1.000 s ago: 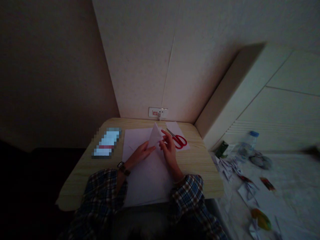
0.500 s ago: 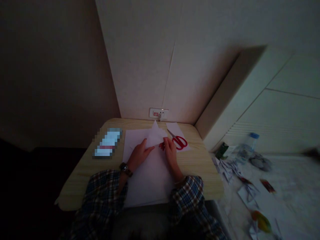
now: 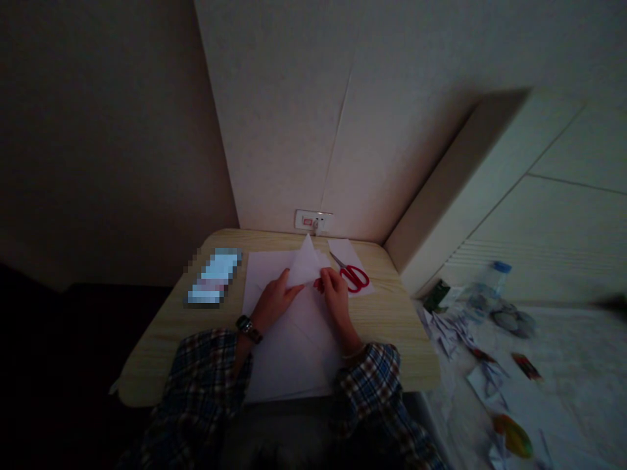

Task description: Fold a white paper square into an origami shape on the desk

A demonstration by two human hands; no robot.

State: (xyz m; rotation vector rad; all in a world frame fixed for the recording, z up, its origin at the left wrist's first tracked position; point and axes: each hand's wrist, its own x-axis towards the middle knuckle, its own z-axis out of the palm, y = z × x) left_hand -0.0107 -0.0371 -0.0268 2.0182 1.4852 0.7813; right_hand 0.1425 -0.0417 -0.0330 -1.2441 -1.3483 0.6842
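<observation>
- We found plaid sleeves nearest, over white sheets on the table.
- We noted left hand and right hand each pinching the folded paper, held above the sheets.
- We logged red scissors just beyond the right hand, then a wall socket.

The table has a pale wood-grain top, smooth with a dull sheen. The folded sheet raised over the table's far half is thin white paper, matt, creased sharp. The flat sheets lying along the table's middle are the same matt paper. The scissors at the table's far right have smooth red plastic handles and bare metal blades. The sleeves over the table's near edge are soft checked cloth. The bottle right of the table is clear plastic. The wall behind the table looks finely grained and matt.
</observation>
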